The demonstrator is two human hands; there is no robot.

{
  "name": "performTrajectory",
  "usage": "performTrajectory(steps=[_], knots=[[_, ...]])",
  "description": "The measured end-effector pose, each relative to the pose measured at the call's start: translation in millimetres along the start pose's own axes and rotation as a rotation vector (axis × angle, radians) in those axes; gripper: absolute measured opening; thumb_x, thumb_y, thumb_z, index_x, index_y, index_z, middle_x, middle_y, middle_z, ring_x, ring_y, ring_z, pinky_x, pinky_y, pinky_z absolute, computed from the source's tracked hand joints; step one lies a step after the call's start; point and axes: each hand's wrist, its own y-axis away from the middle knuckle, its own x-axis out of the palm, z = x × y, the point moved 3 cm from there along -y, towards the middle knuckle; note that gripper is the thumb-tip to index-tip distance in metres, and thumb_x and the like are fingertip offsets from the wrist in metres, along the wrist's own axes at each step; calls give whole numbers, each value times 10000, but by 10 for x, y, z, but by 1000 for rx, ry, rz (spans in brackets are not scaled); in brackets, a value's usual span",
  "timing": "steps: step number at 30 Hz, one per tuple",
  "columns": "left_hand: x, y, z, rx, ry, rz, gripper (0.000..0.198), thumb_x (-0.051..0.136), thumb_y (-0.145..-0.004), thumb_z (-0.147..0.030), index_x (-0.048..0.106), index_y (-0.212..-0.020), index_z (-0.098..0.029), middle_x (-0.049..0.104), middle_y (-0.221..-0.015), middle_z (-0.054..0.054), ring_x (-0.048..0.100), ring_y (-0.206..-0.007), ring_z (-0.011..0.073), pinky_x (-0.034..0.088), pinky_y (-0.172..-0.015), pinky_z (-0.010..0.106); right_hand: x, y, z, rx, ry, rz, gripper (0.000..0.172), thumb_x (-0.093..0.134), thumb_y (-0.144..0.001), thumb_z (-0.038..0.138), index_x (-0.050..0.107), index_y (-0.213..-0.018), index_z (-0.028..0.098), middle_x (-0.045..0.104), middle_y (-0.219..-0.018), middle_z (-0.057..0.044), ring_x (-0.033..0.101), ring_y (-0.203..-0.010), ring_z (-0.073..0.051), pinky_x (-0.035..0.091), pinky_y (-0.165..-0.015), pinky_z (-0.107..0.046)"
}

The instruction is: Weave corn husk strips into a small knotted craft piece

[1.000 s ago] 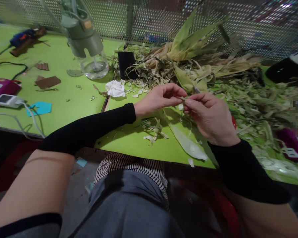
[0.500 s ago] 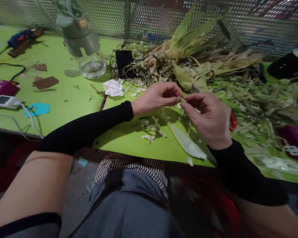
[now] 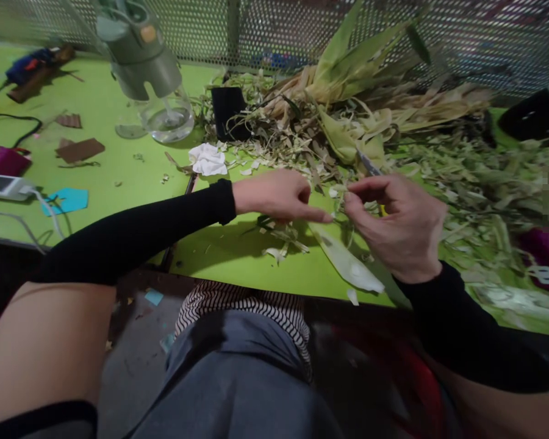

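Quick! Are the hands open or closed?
Left hand: partly curled; can't tell if it holds anything.
Right hand: nearly pinched shut; can't tell on what, if anything.

Workshop premises, apparently: green bench (image 3: 238,262) beneath left hand (image 3: 274,195), plant scraps (image 3: 279,131) heaped beyond that hand, perforated screen (image 3: 283,30) farther beyond.

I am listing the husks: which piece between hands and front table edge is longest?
The pale husk strip slanting toward the lower right; the scraps around it are shorter.
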Motion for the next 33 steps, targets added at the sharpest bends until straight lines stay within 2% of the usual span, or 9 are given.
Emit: performTrajectory(steps=[2, 3, 6, 9, 12, 16, 21, 26, 33], knots=[[87, 52, -23, -49, -126, 132, 351, 845, -664, -324, 569, -499, -184, 460, -439, -24, 455, -529, 122, 355, -645, 306, 0, 0, 17, -20, -16, 3, 65, 691, -847, 201, 669, -851, 261, 716, -779, 3, 670, -667, -176, 544, -642, -329], [126, 70, -39, -49, -167, 159, 356, 863, -622, -287, 552, -480, -189, 438, -423, -34, 412, -508, 112, 325, -624, 307, 4, 2, 24, -25, -30, 6, 67, 693, -845, 197, 672, -849, 261, 715, -773, 4, 667, -661, -174, 545, -634, -327], [178, 90, -94, 1, -162, 129, 275, 837, -599, -189, 569, -535, -189, 478, -481, -46, 382, -520, 100, 315, -615, 300, 2, 19, 45, -19, -84, 1, 86, 708, -846, 188, 694, -871, 269, 721, -785, 0, 667, -663, -173, 550, -631, -327], [143, 75, -148, 87, 116, 67, 181, 783, -665, -148, 623, -745, -177, 608, -669, -35, 518, -636, 108, 404, -688, 281, -58, 36, 84, 25, -182, -96, 120, 742, -827, 170, 712, -893, 266, 736, -820, -11, 682, -674, -167, 562, -628, -323], [97, 43, -186, 188, 518, 42, 218, 750, -776, -204, 612, -940, -161, 655, -840, -5, 615, -800, 120, 474, -798, 298, -160, 38, 156, 33, -256, -282, 129, 767, -800, 163, 718, -868, 261, 746, -836, -22, 707, -702, -178, 578, -606, -327], [109, -4, -149, 277, 844, -44, 262, 752, -803, -208, 594, -1006, -158, 647, -900, -2, 624, -864, 102, 492, -868, 298, -225, 31, 226, -62, -237, -425, 169, 768, -774, 123, 731, -861, 263, 753, -814, -20, 721, -709, -188, 585, -607, -338], [216, -36, -30, 246, 948, -118, 299, 793, -762, -176, 533, -911, -177, 625, -861, -22, 615, -832, 92, 504, -829, 277, -160, 50, 179, -156, -189, -390, 280, 761, -751, 81, 740, -933, 292, 760, -807, -8, 728, -719, -208, 590, -650, -368], [265, -55, -9, 232, 997, -106, 286, 780, -755, -137, 543, -913, -169, 623, -860, -18, 626, -804, 89, 515, -807, 274, -94, 76, 127, -173, -197, -378, 326, 760, -750, 73, 737, -978, 306, 766, -829, -9, 730, -729, -224, 592, -659, -387], [280, -44, 3, 268, 1042, -130, 277, 807, -755, -190, 583, -915, -162, 645, -863, -15, 632, -821, 91, 518, -836, 273, -48, 100, 168, -281, -9, -232, 318, 754, -787, 74, 718, -1003, 305, 795, -887, -16, 755, -787, -230, 594, -696, -381]])
